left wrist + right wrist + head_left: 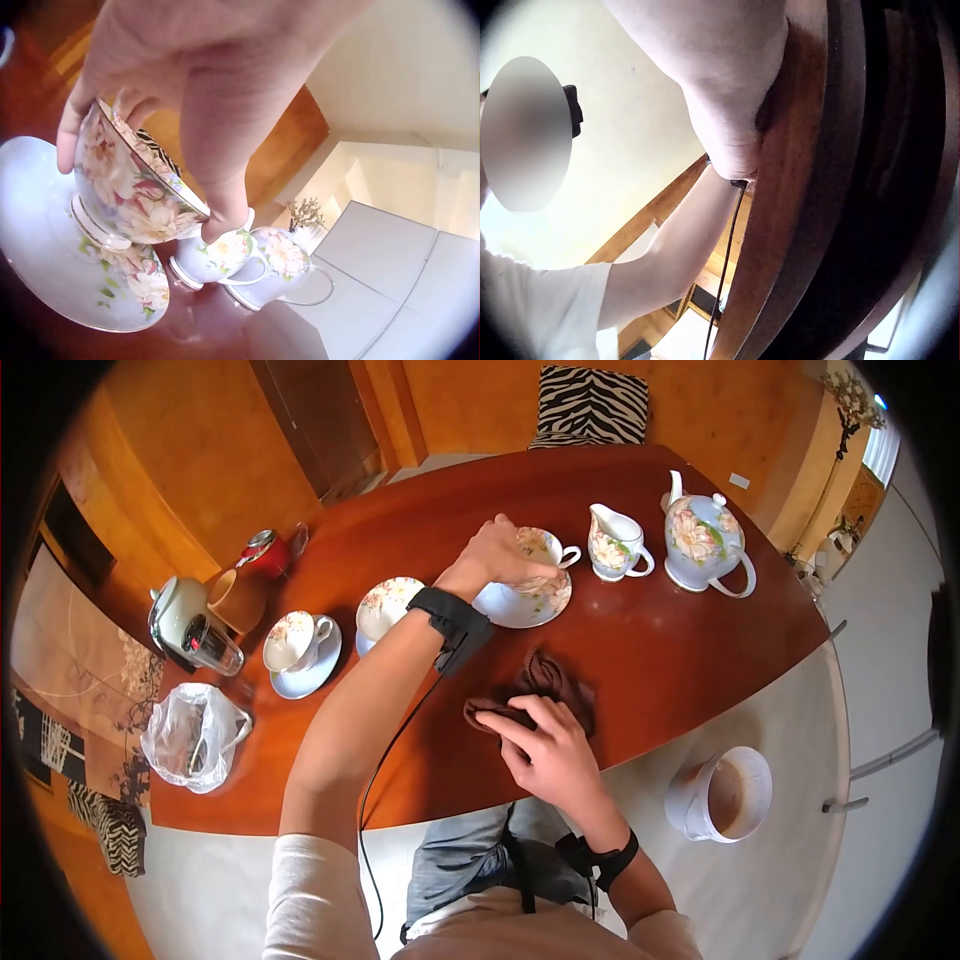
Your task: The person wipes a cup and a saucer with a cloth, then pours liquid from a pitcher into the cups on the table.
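My left hand (492,556) grips a floral teacup (139,184) by its rim, thumb on one side and fingers on the other. Beneath the cup lies its pale blue saucer (508,608) with a flower print; the cup's foot is right at the saucer's surface in the left wrist view. The cup's handle points right in the head view. Nearer the table's front edge, my right hand (553,748) rests with extended fingers on a crumpled brown cloth (562,682). In the right wrist view only the base of that hand (731,82) shows, beside the table edge; its fingers are hidden.
Right of the cup stand a floral creamer (612,546) and a teapot (700,542). Left are another cup (388,606), partly behind my left forearm, a cup on a saucer (292,644), a glass (216,648) and a plastic bag (194,738). A bucket (690,805) holds brown liquid.
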`<state>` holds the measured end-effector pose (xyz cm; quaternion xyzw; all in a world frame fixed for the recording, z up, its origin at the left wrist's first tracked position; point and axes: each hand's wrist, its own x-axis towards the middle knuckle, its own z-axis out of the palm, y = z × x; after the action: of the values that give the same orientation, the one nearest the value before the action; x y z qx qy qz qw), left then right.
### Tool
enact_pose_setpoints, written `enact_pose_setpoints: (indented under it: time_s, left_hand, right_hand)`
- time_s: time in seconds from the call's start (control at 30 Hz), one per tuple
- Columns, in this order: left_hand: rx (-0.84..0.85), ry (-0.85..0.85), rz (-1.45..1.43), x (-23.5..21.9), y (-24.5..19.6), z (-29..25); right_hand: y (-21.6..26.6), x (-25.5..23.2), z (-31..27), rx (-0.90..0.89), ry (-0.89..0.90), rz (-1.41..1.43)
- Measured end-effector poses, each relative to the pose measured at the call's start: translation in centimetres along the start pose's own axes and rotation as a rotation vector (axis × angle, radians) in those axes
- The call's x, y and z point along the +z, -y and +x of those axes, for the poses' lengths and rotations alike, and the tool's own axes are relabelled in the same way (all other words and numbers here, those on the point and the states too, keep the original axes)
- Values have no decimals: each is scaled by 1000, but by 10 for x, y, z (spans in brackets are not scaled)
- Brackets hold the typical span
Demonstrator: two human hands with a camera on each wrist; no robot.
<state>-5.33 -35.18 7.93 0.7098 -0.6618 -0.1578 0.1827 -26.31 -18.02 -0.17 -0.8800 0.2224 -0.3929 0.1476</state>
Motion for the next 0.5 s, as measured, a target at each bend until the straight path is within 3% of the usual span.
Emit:
enact_pose_setpoints:
  time_s: [0.5]
  left_hand:
    - [-28, 16, 24, 8, 6, -1]
  right_hand:
    - [0, -1, 0, 2, 17, -24]
